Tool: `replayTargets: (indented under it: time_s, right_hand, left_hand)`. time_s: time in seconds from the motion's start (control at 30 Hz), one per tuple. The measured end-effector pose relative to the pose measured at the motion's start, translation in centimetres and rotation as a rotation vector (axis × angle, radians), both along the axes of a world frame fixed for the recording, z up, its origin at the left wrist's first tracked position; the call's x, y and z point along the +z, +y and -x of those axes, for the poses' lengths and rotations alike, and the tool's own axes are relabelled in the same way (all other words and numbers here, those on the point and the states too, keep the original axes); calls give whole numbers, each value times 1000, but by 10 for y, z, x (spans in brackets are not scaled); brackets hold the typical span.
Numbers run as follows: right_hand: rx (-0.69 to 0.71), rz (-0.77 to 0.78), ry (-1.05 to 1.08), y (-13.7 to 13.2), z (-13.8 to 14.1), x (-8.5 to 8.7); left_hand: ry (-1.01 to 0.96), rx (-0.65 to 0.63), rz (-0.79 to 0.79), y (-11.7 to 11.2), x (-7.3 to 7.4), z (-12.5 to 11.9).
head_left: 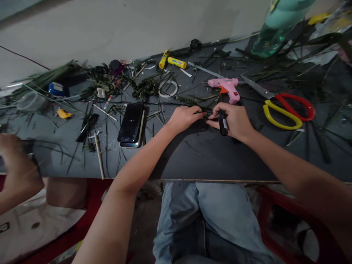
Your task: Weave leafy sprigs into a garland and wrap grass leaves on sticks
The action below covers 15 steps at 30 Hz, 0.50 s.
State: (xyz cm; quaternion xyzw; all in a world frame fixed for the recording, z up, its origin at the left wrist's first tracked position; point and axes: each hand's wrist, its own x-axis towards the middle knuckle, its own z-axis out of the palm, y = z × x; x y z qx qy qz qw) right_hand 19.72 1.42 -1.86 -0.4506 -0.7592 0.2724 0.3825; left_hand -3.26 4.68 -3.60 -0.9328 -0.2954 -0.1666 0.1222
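My left hand (184,117) rests on the dark table (192,157), fingers closed in a pinch on a thin dark green strip (202,113) near the table's middle. My right hand (233,119) meets it from the right, fingers curled round a small black cylinder (222,124), its fingertips touching the same strip. A pink glue gun (227,88) lies just behind both hands.
Red and yellow scissors (288,110) lie to the right, stacked phones (132,124) to the left. Leaf scraps, two yellow tubes (172,61), a white ring (168,88) and a green bottle (277,29) crowd the back. Another person's hand (16,165) is at the far left.
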Motion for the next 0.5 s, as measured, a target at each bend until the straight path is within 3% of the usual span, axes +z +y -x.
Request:
replayTargets:
  time_s: [0.07, 0.13, 0.3, 0.37, 0.5]
  right_hand:
    - [-77, -92, -5, 1, -2, 3]
    - [-130, -55, 95, 4, -4, 5]
    - [90, 446, 572, 12, -1, -1]
    - [86, 472, 600, 15, 3, -2]
    - [43, 430, 463, 13, 9, 4]
  left_hand:
    - [-25, -2, 11, 1, -3, 1]
    - [-44, 0, 37, 2, -4, 1]
    - [-53, 4, 73, 1, -4, 0]
    - [-59, 4, 73, 1, -4, 0]
    - [-69, 8, 94, 0, -3, 2]
